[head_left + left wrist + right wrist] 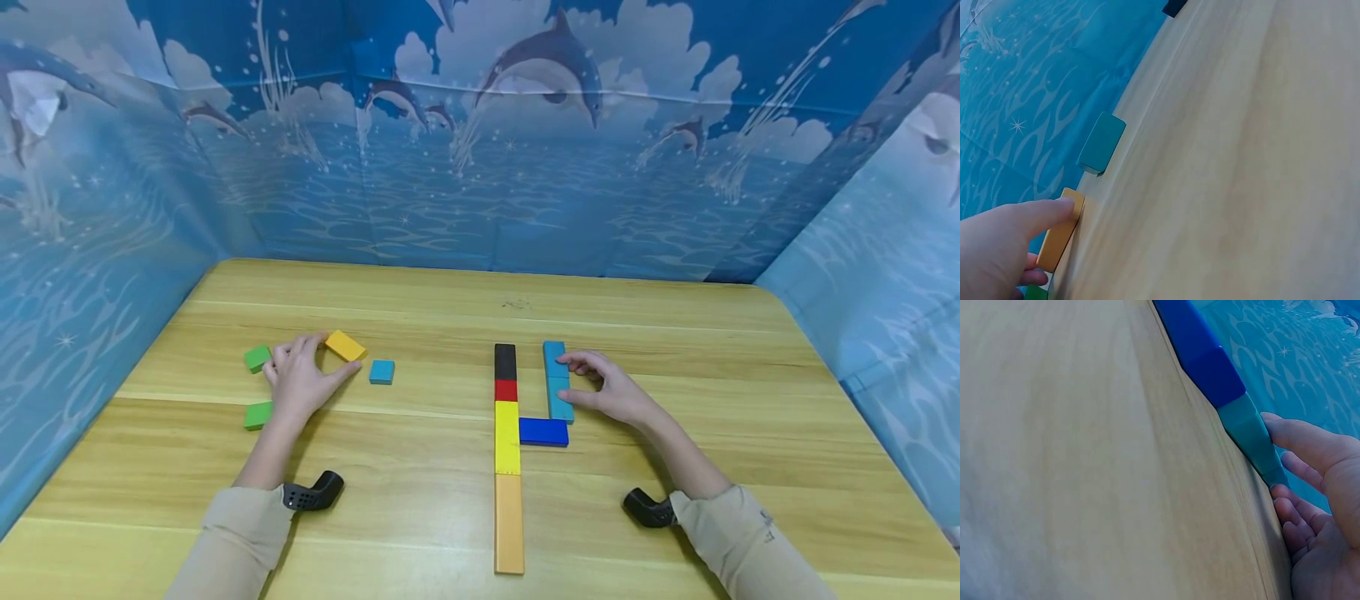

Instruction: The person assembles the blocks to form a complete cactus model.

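Note:
On the left of the table, my left hand [302, 379] pinches a yellow-orange rectangular block [346, 346] between thumb and fingers; in the left wrist view the thumb lies on one end of this block [1060, 231]. Two green blocks [258, 358] lie beside that hand, and a light-blue square block [382, 372] sits just right of it. My right hand [611, 392] touches two light-blue blocks [555, 354] set end to end, index finger at the far one, thumb at the near one. Their near end meets a dark-blue block [543, 432].
A straight column runs toward the near edge: a black block [506, 362], a red block [506, 391], a yellow stretch [507, 437] and a long tan block [509, 525]. The dark-blue block joins its right side. A dolphin-print cloth [495, 208] surrounds the wooden table [420, 517].

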### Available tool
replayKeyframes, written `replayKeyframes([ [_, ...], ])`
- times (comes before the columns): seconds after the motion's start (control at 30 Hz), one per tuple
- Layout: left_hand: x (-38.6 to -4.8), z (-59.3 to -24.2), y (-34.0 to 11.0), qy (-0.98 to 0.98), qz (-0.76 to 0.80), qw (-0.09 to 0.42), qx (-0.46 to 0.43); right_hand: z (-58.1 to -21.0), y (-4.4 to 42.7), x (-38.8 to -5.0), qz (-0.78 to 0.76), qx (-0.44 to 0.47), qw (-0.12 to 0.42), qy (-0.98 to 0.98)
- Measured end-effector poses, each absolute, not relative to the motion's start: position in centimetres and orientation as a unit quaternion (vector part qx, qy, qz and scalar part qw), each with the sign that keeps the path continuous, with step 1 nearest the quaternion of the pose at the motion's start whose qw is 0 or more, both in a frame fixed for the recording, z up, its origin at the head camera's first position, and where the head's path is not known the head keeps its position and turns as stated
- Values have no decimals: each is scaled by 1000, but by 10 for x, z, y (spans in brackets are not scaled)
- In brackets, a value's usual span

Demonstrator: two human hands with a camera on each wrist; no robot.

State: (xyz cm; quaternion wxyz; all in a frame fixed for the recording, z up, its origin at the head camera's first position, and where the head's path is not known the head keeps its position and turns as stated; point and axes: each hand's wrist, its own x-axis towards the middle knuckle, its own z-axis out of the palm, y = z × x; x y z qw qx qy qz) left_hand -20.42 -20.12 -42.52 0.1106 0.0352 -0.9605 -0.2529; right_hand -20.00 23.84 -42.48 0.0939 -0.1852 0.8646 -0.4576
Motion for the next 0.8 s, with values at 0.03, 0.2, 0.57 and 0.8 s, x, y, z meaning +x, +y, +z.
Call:
replayKeyframes([
  [0.03, -204, -425, -201, -960, -255, 114, 36, -425, 239, -200, -458, -185, 94, 865],
  [0.2, -204, -425, -200, -954, -266, 137, 35, -425, 239, -200, -463, -187, 95, 861],
  [0.57, -213, -421, -183, -915, -343, 212, 2, -426, 240, -201, -469, -188, 96, 858],
  [0.8, -229, -419, -151, -887, -420, 190, -38, -427, 240, -201, -468, -189, 95, 858],
])
